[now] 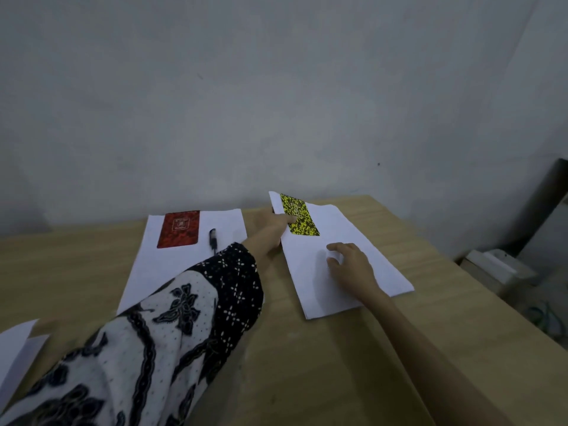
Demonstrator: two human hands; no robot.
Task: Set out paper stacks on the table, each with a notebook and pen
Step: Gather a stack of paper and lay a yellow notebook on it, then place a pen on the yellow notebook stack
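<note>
Nearest, at bottom left: corner of a spare sheet (15,342), well apart from both hands. On the table (338,364), right hand (350,265) spread flat, pinning the right stack (378,265). Left hand (276,224), from a patterned sleeve (184,318), reaching past it, fingertips on the yellow notebook (299,215) at the stack's far end; pinching or merely pushing, cannot tell. Left of that hand: finished stack (184,262) with red notebook (179,229) and pen (213,238). Step in hand, seemingly: squaring the yellow notebook. Next: a pen beside it; none visible near the right hand.
</note>
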